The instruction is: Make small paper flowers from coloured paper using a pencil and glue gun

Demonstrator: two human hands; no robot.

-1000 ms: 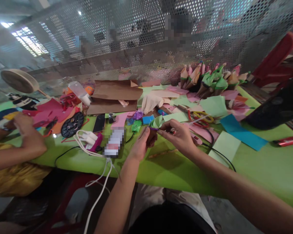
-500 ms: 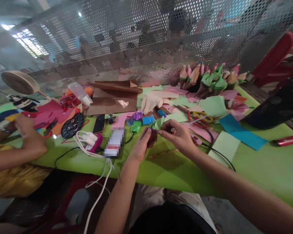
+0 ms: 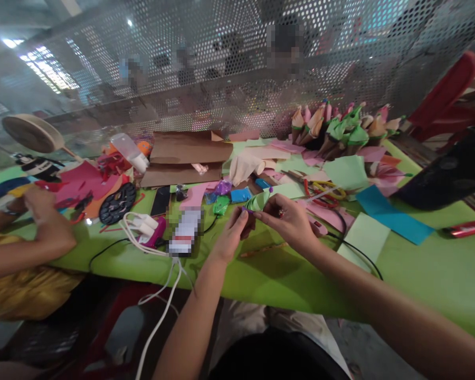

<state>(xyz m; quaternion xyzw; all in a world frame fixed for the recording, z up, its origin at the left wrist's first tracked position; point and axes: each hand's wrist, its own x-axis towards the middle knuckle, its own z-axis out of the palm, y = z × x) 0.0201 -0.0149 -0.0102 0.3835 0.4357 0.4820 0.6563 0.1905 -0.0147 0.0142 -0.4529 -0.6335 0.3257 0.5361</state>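
Observation:
My left hand is closed in a pinch at the near end of a small pale-green paper piece with curved, layered folds. My right hand pinches that end from the other side, its fingertips almost meeting the left thumb. A bit of soft-looking purple material shows between the fingertips. At the paper's far tip sits a small purple ball. Fingers hide part of the piece. A wooden stick or pencil lies on the green tabletop below my hands.
Green, blue and purple packets lie just beyond my left hand. A phone with white cables is to the left. Scissors and a black-corded pink tool are to the right. Paper flowers stand behind. A co-worker's arm rests far left.
The green paper piece has turned slightly in my fingers, so its purple ball tip now shows. Both hands stay in nearly the same place. The brown paper behind has shifted, partly covering the pink scrap.

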